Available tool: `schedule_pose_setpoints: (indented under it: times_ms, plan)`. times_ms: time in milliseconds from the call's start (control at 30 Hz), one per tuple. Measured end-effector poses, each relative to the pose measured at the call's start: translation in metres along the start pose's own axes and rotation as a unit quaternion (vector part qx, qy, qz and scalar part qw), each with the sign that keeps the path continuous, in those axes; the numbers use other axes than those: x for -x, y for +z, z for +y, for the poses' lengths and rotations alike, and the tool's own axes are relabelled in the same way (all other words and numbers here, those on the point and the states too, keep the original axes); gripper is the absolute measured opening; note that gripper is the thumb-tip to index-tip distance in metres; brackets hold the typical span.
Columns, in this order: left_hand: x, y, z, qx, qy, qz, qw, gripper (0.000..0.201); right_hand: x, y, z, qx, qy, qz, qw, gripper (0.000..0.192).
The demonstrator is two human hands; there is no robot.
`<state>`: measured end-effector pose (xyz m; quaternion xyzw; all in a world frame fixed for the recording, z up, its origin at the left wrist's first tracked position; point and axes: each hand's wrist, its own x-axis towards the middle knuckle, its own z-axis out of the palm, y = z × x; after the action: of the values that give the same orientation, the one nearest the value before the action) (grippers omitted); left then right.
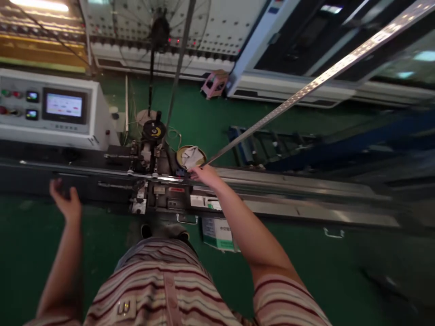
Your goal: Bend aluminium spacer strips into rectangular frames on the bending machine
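Observation:
My left hand [66, 203] hovers at the near edge of the long dark machine bed [30, 174], fingers apart and holding nothing. Over the middle of the bed, my right hand [204, 174] has its fingers closed at the lower end of a long perforated strip [292, 100], which slants down from the upper right. The hand hides part of that end. Just left of my right fingers, a bright narrow piece [169, 179] lies along the bed's track. Beside it stands the roller and clamp mechanism [144, 156], topped by a black handwheel [154, 130].
A control box with a lit screen [64, 105] stands at the left. Behind the bed are a round container with white paper [190, 157], a pink stool [216, 83] and a wire reel [159, 29]. A white and green carton [219, 233] sits below the bed.

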<state>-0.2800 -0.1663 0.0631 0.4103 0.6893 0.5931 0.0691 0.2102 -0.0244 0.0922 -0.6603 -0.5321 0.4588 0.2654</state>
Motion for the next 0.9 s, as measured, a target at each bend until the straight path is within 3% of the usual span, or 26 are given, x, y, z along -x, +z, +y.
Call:
schedule_pose_setpoints:
  times_ms: [100, 167, 300, 400, 467, 600, 667, 767, 900]
  plan:
    - [0.068, -0.001, -0.038, -0.013, -0.057, 0.044, 0.997, 0.057, -0.005, 0.04, -0.022, 0.057, -0.021, -0.023, 0.998, 0.027]
    - [0.098, -0.007, -0.061, -0.002, -0.092, 0.079, 0.993, 0.05, -0.006, 0.067, -0.038, 0.1, -0.036, -0.045, 0.993, 0.029]
    - [0.115, -0.039, -0.094, -0.011, -0.113, 0.109, 0.988, 0.042, -0.007, 0.125, -0.072, 0.146, -0.077, -0.077, 0.983, 0.033]
    - [0.107, -0.06, -0.104, -0.029, -0.115, 0.11, 0.987, 0.038, -0.007, 0.17, -0.097, 0.164, -0.1, -0.089, 0.977, 0.033]
    - [0.097, -0.061, -0.104, -0.026, -0.116, 0.104, 0.988, 0.038, -0.007, 0.2, -0.112, 0.17, -0.109, -0.097, 0.975, 0.033]
    - [0.06, -0.036, -0.088, 0.045, -0.133, 0.054, 0.989, 0.045, -0.004, 0.254, -0.141, 0.157, -0.131, -0.109, 0.973, 0.034]
    - [0.034, -0.017, -0.077, 0.139, -0.201, 0.049, 0.969, 0.059, 0.0, 0.271, -0.152, 0.141, -0.143, -0.11, 0.973, 0.034]
    - [-0.007, 0.004, -0.062, 0.269, -0.341, 0.079, 0.898, 0.077, 0.008, 0.274, -0.162, 0.114, -0.143, -0.114, 0.976, 0.034]
    - [-0.036, 0.019, -0.041, 0.325, -0.426, 0.043, 0.843, 0.071, 0.025, 0.231, -0.168, 0.028, -0.105, -0.127, 0.986, 0.03]
